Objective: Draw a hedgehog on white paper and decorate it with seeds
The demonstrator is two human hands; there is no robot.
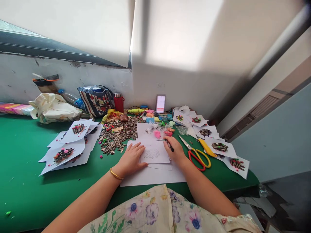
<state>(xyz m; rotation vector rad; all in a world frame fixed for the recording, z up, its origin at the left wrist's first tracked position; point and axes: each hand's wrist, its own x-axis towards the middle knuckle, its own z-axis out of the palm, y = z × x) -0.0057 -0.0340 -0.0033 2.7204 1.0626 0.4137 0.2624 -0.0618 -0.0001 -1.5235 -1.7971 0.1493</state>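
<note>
My left hand [132, 159] lies flat with fingers spread on the left side of a small white paper [160, 158], which bears a drawing of a hedgehog-like animal. Larger white sheets [153, 179] lie underneath it. A dark pen [169, 145] is gripped in my right hand [175, 151], near the small paper's upper right corner. Just right of that hand rest scissors [194, 152] with one red and one yellow handle, and a yellow utility knife [206, 147]. Beyond the paper sits a pink lump [157, 134] on another white sheet.
Sunflower seeds [119, 134] are heaped left of the papers. Cards with seed pictures lie in a left stack [75, 142] and a right row [220, 147]. Along the wall stand a striped bag [96, 100], a red bottle [119, 103], a phone [160, 104] and a cream bag [54, 108].
</note>
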